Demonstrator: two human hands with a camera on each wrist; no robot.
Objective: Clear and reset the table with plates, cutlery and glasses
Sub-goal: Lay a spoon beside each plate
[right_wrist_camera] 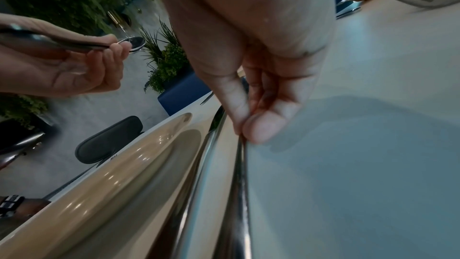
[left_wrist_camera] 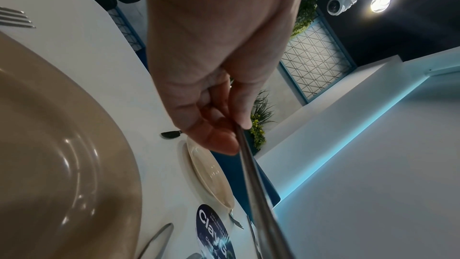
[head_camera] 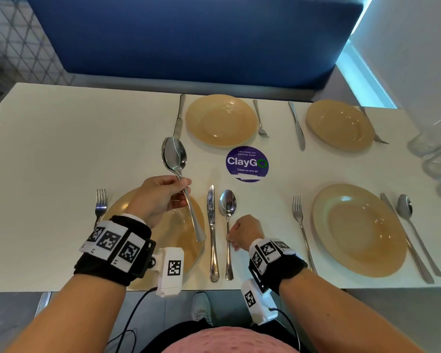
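Note:
My left hand (head_camera: 182, 186) holds a metal spoon (head_camera: 175, 154) by its handle, raised above the near-left tan plate (head_camera: 173, 233), bowl pointing away from me. The left wrist view shows my fingers (left_wrist_camera: 211, 125) curled round that handle (left_wrist_camera: 256, 184). My right hand (head_camera: 231, 239) pinches the handle of a second spoon (head_camera: 227, 205), which lies on the white table (head_camera: 49, 149) just right of a knife (head_camera: 211, 225). In the right wrist view thumb and forefinger (right_wrist_camera: 251, 125) close on this handle (right_wrist_camera: 239, 184), beside the knife (right_wrist_camera: 194, 174). A fork (head_camera: 101, 202) lies left of the plate.
Three other settings with tan plates stand at far centre (head_camera: 220, 121), far right (head_camera: 339, 124) and near right (head_camera: 358, 230), each with cutlery beside it. A round ClayGo sticker (head_camera: 247, 164) marks the table's middle. Clear glasses (head_camera: 433, 149) stand at the right edge. A blue bench (head_camera: 189, 34) runs behind.

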